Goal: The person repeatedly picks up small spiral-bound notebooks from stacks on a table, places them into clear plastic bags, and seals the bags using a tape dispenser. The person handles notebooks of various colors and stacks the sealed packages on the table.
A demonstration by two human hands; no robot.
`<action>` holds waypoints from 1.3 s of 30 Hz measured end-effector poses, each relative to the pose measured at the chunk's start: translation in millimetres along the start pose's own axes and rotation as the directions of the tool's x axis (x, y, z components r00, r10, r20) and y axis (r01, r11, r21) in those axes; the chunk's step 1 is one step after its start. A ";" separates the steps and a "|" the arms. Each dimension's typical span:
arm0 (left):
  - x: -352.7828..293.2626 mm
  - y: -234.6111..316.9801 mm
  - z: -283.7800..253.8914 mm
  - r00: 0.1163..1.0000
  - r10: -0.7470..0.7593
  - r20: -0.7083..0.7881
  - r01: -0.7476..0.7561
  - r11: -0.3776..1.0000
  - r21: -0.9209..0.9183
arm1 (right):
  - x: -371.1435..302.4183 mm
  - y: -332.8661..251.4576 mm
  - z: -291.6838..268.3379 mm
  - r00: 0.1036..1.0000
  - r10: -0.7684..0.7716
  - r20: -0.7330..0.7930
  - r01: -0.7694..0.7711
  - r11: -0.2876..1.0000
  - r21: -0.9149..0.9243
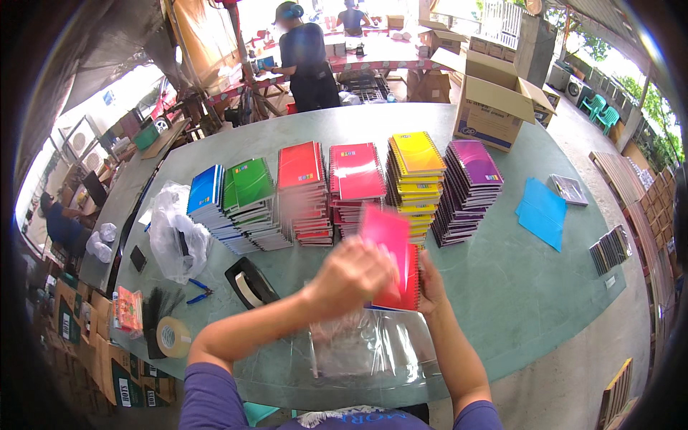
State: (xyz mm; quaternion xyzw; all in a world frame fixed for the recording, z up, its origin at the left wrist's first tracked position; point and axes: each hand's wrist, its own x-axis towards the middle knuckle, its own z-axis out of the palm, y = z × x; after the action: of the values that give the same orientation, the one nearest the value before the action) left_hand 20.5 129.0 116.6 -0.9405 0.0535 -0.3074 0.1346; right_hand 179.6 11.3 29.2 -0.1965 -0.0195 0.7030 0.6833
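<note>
6 notebook stacks point(356, 172) block straight ahead; rightward, the tabletop point(502, 301) lies open.

lettering: notebook covers point(356, 174) | dark print: open box point(487, 107) | blue lettering: shirt point(387, 421)

Grey-green table point(516, 308) with notebook stacks point(416, 168), pliers point(200, 292), open carton point(489, 118)

Strong daylight here, blown out in the bkgd & nr the R rim. Glare streaks off the clear film point(412, 347), soft sheen on table point(502, 308). L grip point(352, 276) & pink cover point(385, 228) motion-blurred; edges bend, corners blk.
</note>
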 end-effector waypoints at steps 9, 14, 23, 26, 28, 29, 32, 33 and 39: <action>27.6 -71.9 42.6 0.902 -0.418 -0.106 0.425 0.903 0.063 | -15.7 -5.9 -25.3 0.989 -0.065 -0.134 0.009 0.924 -0.382; 38.2 58.6 22.9 0.969 -0.106 0.224 0.157 0.963 -0.221 | -46.9 -37.6 -27.7 0.997 -0.042 0.062 0.037 0.997 0.074; 123.3 -67.7 125.2 0.877 -0.478 0.054 0.475 0.878 0.062 | -80.5 -50.7 -77.6 0.981 -0.059 -0.182 0.033 0.989 -0.141; 148.5 -47.5 71.1 0.824 -0.557 0.102 0.553 0.754 -0.356 | -91.1 -66.8 -95.2 0.986 -0.056 -0.158 0.042 0.995 -0.095; 136.2 -25.4 44.5 0.625 -0.780 0.047 0.396 0.264 -0.880 | -92.1 -75.4 -96.7 0.988 -0.060 -0.139 0.062 0.998 0.008; 124.5 -21.9 34.7 0.786 -0.613 0.075 0.215 0.158 -0.964 | -86.8 -75.4 -93.4 0.990 -0.111 -0.086 0.113 0.993 0.020; 106.3 4.4 47.5 0.994 -0.056 0.091 0.107 0.455 -0.884 | -84.7 -71.2 -57.6 0.984 -0.091 0.156 0.076 0.992 0.100; 106.2 18.2 61.2 0.973 0.122 0.195 0.071 0.645 -0.761 | -87.7 -73.9 -64.0 0.991 0.038 0.131 -0.048 0.996 0.077; 187.3 6.6 114.9 0.963 -0.254 -0.089 0.206 0.907 -0.366 | -97.9 -67.8 -73.6 0.992 -0.026 -0.120 -0.010 0.958 -0.288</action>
State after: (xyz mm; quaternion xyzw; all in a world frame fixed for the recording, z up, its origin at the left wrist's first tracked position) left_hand 239.2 113.6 131.3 -0.9261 0.0053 -0.3691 -0.0779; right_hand 265.5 -96.9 5.8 -0.3367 -0.0804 0.6763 0.6502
